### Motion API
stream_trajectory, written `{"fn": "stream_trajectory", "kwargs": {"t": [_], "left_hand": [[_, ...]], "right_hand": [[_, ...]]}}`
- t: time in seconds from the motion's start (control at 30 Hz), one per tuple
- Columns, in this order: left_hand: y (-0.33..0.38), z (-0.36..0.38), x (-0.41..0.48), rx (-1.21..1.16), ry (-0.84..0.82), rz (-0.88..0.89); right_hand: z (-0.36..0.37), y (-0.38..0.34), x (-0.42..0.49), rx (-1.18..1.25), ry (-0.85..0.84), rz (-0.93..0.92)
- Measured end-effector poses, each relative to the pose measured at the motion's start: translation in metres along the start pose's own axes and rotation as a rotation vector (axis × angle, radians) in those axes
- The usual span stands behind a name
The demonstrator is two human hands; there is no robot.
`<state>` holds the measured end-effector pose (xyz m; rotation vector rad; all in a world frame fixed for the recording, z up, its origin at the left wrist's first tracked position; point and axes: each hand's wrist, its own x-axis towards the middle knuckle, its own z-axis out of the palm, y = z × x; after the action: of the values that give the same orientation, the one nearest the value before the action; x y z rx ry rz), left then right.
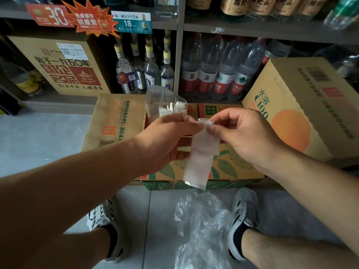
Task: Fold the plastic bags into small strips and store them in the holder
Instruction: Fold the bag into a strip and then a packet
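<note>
Head view: left hand (167, 136) and right hand (239, 136) pinch a folded strip (202, 152) (unstored); holder (155, 101) at 12 o'clock part-filled, bags (202, 226) at 6 o'clock unfolded.

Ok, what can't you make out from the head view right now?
Head view:
- The holder: base hidden behind the left hand; folded pieces inside too blurred to count.
- The folded strip: top end covered by fingertips of the left hand and right hand.
- The loose plastic on the floor: crumpled, clear, cut off by the bottom edge; number of bags unclear.
</note>
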<state>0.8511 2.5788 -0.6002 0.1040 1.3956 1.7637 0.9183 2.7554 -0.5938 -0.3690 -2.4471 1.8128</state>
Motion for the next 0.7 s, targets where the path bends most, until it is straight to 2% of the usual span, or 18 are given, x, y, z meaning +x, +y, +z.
{"fn": "stream_trajectory", "kwargs": {"t": [0.2, 0.53, 0.7], "left_hand": [[-0.0046, -0.0031, 0.0004, 0.013, 0.011, 0.021], [-0.0066, 0.0019, 0.0011, 0.022, 0.117, 0.076], [-0.0064, 0.0050, 0.0010, -0.027, 0.194, 0.097]], "right_hand": [[-0.0017, 0.0039, 0.0024, 0.005, 0.058, -0.027], [0.0009, 0.0049, 0.0034, 0.033, 0.042, -0.033], [0.0028, 0.0023, 0.0027, 0.147, 0.010, -0.027]]}}
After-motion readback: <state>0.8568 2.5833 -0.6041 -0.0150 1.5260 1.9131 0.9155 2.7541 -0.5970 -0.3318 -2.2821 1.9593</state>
